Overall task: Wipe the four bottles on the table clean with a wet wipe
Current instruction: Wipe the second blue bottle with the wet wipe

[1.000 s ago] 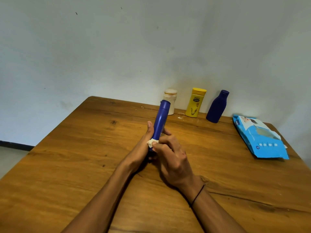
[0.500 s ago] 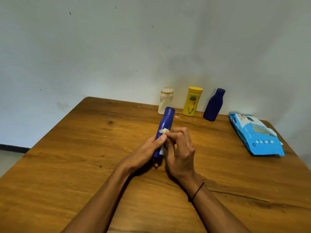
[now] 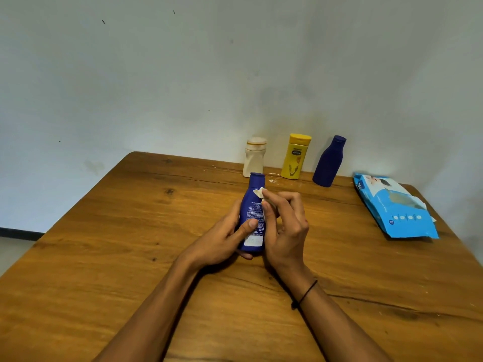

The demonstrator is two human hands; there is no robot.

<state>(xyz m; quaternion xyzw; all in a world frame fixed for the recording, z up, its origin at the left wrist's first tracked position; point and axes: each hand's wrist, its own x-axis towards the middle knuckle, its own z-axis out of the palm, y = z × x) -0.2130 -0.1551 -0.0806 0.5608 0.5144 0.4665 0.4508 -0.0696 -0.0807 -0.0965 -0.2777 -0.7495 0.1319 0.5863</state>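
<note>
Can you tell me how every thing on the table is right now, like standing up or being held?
blue bottle in hand: held tilted, cap on, label showing.
left hand: grips that bottle.
right hand: pinches the wipe.
wet wipe: scrunched, pressed near the bottle's neck.
white bottle: standing, cap on.
yellow bottle: standing, cap on.
dark blue bottle: standing, cap on.
wipes pack: lying flat.

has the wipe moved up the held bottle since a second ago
Yes. The wipe in the right hand was low on the held bottle, near its base; now it sits just under the cap, nearer the white bottle.
</note>
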